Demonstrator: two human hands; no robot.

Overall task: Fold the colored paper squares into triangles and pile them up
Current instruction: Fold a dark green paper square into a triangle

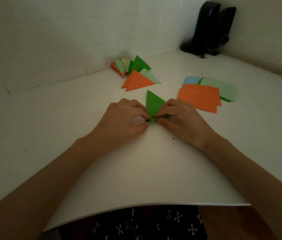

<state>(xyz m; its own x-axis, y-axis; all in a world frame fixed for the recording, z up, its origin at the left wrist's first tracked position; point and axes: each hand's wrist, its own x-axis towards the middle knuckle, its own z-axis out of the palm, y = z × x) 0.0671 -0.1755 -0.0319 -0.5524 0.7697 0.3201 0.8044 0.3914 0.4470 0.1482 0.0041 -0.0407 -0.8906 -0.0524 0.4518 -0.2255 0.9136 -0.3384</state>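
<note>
Green paper (154, 104): on the surface (136, 170) between both hands, long axis pointing away from the person.
Left hand (124, 118): fingers curled, pinching its near corner.
Right hand (180, 118): fingers pinching the same corner (equally near).
Triangle pile (136, 73): beyond, slightly left.
Square stack (204, 96): right; no container.

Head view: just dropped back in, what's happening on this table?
A person is folding a dark green paper sheet on the white table. The left hand and right hand both pinch its near end, while its pointed tip points away. Behind it sits a loose pile of folded paper triangles, orange and green among them. To the right lies a stack of unfolded paper squares, orange on top.
</note>
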